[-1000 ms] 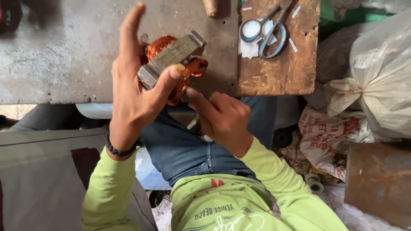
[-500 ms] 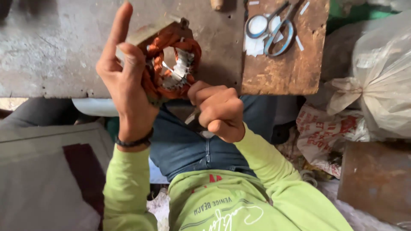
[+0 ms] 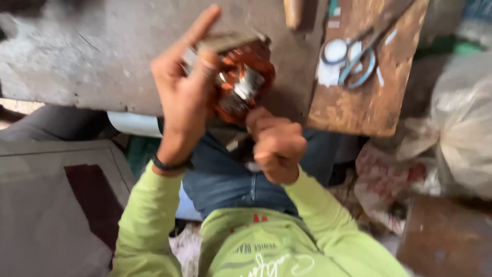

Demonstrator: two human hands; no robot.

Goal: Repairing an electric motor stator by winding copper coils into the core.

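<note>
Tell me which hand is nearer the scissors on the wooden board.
Right. The right hand is curled below-left of the scissors; the left hand grips the copper-wound motor part farther left.

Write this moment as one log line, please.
left hand: holds copper-wound motor coil | right hand: fisted at coil's lower edge | scissors: on wooden board

left hand [image 3: 184, 97] grips copper-wound motor coil [image 3: 241, 82]; right hand [image 3: 277, 146] fisted just below.

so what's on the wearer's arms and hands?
Both arms wear long light-green sleeves. The left hand is bare, with a dark band at its wrist. The right hand is bare: no glove, no band visible.
</note>
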